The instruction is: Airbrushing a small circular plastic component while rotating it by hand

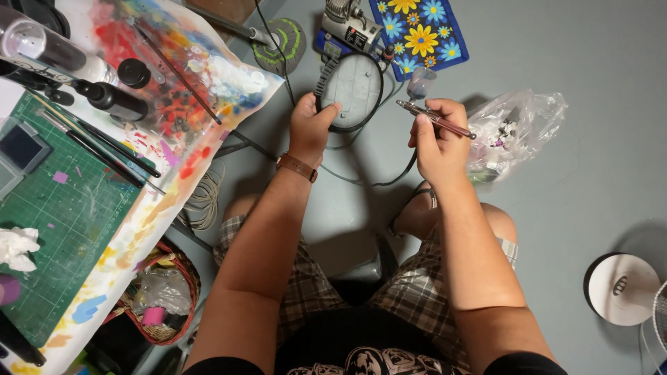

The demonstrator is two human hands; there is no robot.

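My left hand (310, 123), with a brown watch strap on its wrist, grips the lower left edge of a grey oval base with a black rim (353, 85). My right hand (439, 142) holds a slim reddish airbrush (436, 119) by its body. The airbrush has a small cup (420, 83) on top, its tip points left toward the oval base, and a dark hose hangs from it. I sit above a grey floor with my knees in plaid shorts below.
A paint-stained table (174, 97) at the left bears a green cutting mat (62, 229), brushes and dark bottles. A small compressor (347, 28) stands on a blue flowered mat (424, 31). Also here are a plastic bag (517, 128), a woven basket (163, 298) and a white fan base (620, 288).
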